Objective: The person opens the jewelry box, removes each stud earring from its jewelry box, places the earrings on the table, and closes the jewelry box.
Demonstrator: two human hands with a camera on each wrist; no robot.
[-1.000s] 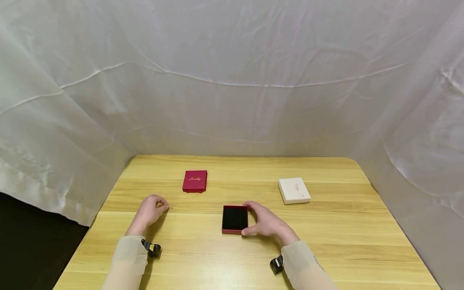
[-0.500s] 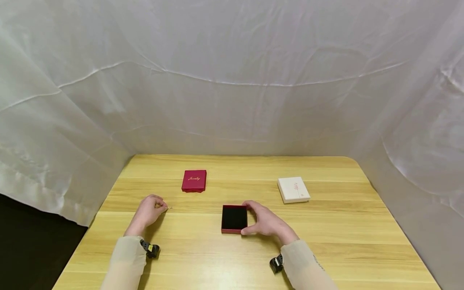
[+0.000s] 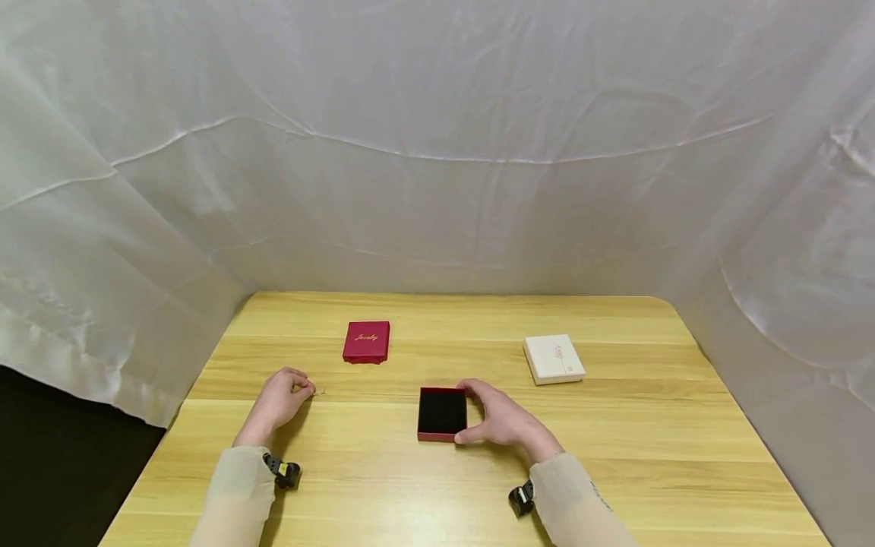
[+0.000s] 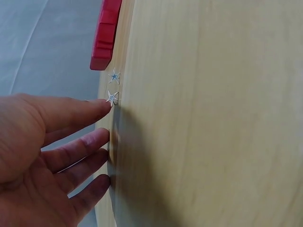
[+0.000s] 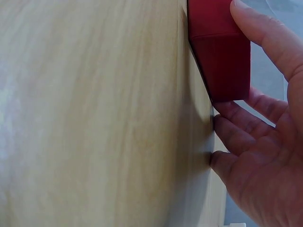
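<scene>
My left hand (image 3: 282, 399) rests low over the table on the left, thumb and index fingertips together. In the left wrist view the thumb (image 4: 80, 111) overlaps the index finger, and a small silvery starfish earring (image 4: 111, 98) shows right at its tip. Just beyond lies a second starfish earring (image 4: 114, 76) with a bluish centre. Near the middle, my right hand (image 3: 502, 416) grips the right side of a lidless red jewelry box (image 3: 443, 436) with a black pad (image 3: 442, 410) inside. Its thumb is at the near side and the other fingers reach round the far side.
Behind the left hand sits a red lid-like box (image 3: 366, 340) with gold lettering, some red material poking out at its front edge. A white box (image 3: 554, 358) with a pink print stands at the back right. Pale cloth (image 3: 437, 228) hangs beyond the wooden table (image 3: 383, 486).
The left fingertips have shifted very slightly to the left. My right hand and the red jewelry box have stayed put.
</scene>
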